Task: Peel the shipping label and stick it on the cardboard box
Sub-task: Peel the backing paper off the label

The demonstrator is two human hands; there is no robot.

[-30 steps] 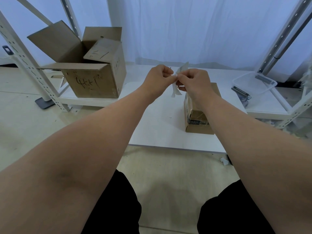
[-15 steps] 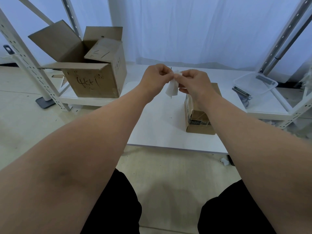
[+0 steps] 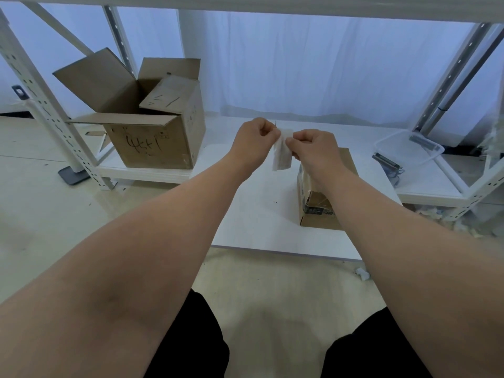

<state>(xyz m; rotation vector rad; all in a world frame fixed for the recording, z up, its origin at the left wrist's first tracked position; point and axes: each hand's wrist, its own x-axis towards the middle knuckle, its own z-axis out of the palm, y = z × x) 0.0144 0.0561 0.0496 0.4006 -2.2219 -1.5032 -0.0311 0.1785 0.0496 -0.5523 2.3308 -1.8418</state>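
A white shipping label (image 3: 282, 155) hangs in the air above the white table (image 3: 259, 214). My left hand (image 3: 253, 140) pinches its top left corner and my right hand (image 3: 313, 148) pinches its top right. Both hands sit close together, fingers closed on the paper. A small brown cardboard box (image 3: 316, 211) with dark tape on its side stands on the table just below and to the right, partly hidden by my right forearm.
A large open cardboard box (image 3: 152, 140) with handwriting stands on a low shelf at the left. A clear plastic tub (image 3: 409, 151) sits on the shelf at the right. White metal rack posts rise on both sides, and white scraps lie on the floor at right.
The label, earlier held upright between my fingertips, now hangs down as a wider sheet. My hands have drawn slightly apart along its top edge.
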